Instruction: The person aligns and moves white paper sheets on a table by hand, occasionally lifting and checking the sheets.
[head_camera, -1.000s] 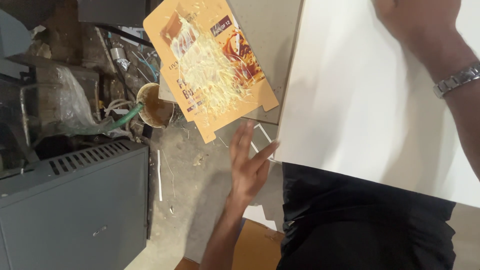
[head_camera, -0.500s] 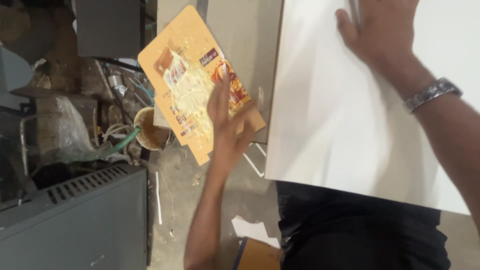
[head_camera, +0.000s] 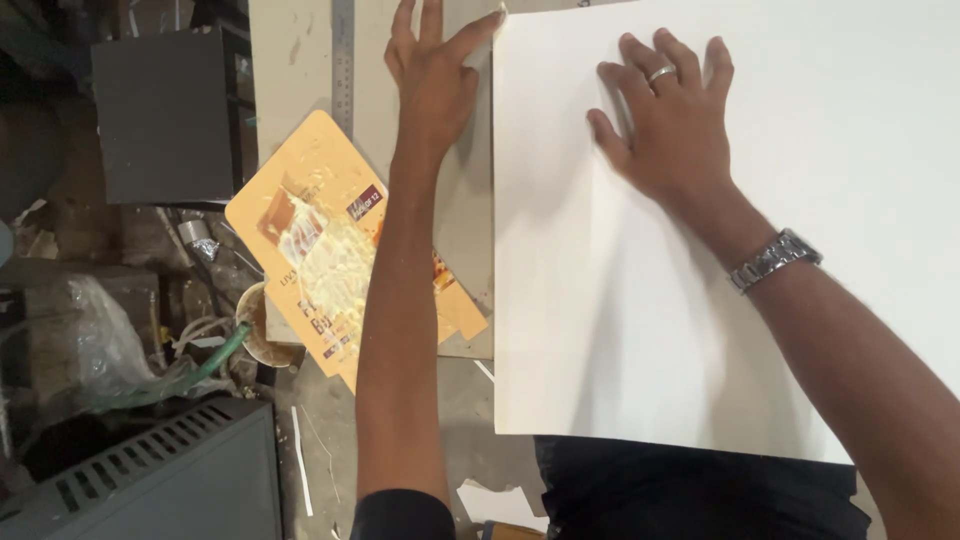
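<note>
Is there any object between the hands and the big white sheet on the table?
Nothing visible. The right hand lies flat on the white sheet, and the left hand rests at its left edge, fingertips touching the corner. The orange flattened carton lies off to the left, under the forearm.

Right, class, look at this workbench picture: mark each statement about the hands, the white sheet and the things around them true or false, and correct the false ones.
1. The right hand lies flat on the large white sheet. True.
2. The left hand grips the steel ruler. False: it rests open on the tabletop by the sheet's left edge, with the ruler apart to its left.
3. A metal wristwatch sits on the right wrist. True.
4. The flattened orange printed carton lies on top of the white sheet. False: it lies left of the sheet, overhanging the table edge.
5. The right hand wears a ring. True.
</note>
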